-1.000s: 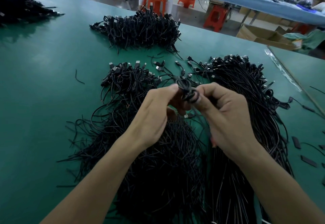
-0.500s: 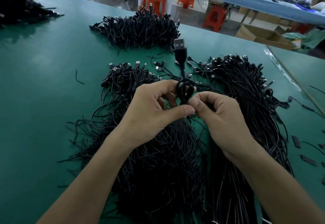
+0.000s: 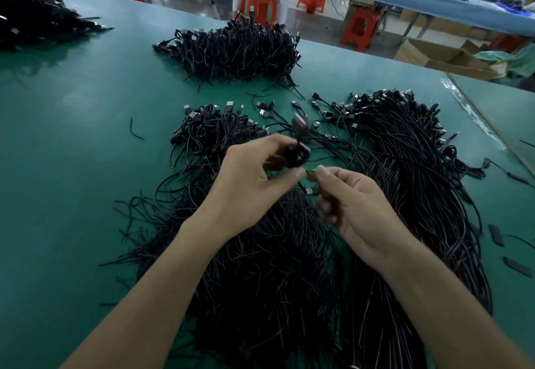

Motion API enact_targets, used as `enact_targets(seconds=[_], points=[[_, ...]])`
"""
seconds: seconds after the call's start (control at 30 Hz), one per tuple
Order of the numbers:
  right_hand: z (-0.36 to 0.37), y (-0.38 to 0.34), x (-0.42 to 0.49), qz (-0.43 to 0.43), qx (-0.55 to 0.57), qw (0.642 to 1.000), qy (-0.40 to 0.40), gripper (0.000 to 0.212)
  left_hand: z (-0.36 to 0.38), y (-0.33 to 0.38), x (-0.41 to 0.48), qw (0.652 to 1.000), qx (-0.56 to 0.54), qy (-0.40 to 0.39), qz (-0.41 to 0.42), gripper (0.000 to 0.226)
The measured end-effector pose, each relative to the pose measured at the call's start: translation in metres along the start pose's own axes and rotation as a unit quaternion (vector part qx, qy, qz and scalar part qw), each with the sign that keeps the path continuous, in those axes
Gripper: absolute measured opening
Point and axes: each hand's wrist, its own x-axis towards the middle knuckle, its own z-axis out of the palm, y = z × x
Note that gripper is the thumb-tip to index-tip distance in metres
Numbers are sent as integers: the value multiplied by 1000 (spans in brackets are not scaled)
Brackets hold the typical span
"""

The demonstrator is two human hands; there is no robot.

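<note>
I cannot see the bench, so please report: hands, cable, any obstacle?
Left hand grips coiled cable, plug up, blurred. Right hand pinches its thin loose end, it seems. Loose cable piles beneath both hands; no obstruction seen.

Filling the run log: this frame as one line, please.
left hand: grips coiled USB cable, plug up | right hand: pinches its loose end | green table: cable piles beneath hands
</note>
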Motion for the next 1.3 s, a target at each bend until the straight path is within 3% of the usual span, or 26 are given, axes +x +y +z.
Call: enact_targets(seconds=[0.07, 0.13, 0.2, 0.27, 0.3, 0.4, 0.57, 0.67, 0.73, 0.77, 0.87, 0.93, 1.03, 1.13, 1.2, 1.23, 1.3], points=[[-10, 9, 6, -32, -150, 987, 51, 13, -3, -7, 10, 997, 5, 27, -73, 31], [-25, 18, 10, -49, -328, 940, 78, 15, -13, -18, 25, 987, 8, 76, -141, 29], [-40, 26, 11, -38, -538, 836, 97, 25, -24, -30, 38, 975, 56, 116, -179, 35], [-49, 32, 11, -4, -663, 738, 121, 38, -30, -43, 48, 963, 130, 136, -195, 50], [-51, 35, 11, 12, -686, 715, 130, 40, -31, -49, 50, 956, 161, 140, -200, 55], [-50, 38, 11, 18, -709, 691, 141, 32, -28, -65, 53, 941, 231, 130, -208, 59], [-42, 38, 19, 23, -761, 634, 138, 13, -15, -67, 50, 933, 290, 115, -177, 46], [-46, 36, 23, 7, -744, 649, 158, 18, -11, -59, 46, 938, 292, 133, -131, 27], [-48, 32, 24, -16, -699, 694, 169, 20, -8, -53, 45, 952, 274, 103, -92, 14], [-48, 29, 24, -22, -657, 734, 171, 25, -6, -49, 43, 960, 261, 67, -77, 12], [-34, 13, 23, -61, -503, 852, 133, 35, 4, -40, 42, 973, 211, -84, -43, 34], [-11, -5, 15, -136, -446, 880, 89, 31, 14, -36, 41, 967, 197, -160, -28, 52], [28, -30, -10, -239, -381, 893, -12, 27, 31, -32, 38, 976, 101, -192, 17, 48], [45, -44, -35, -275, -305, 904, -120, 30, 38, -31, 35, 996, 40, -77, 30, 32], [43, -52, -44, -275, -262, 911, -159, 37, 35, -32, 38, 1000, 2, 13, -25, 32], [38, -54, -45, -277, -244, 916, -160, 40, 31, -31, 40, 993, -67, 76, -64, 39], [26, -58, -43, -283, -231, 923, -117, 46, 18, -27, 48, 946, -183, 247, -106, 48]])
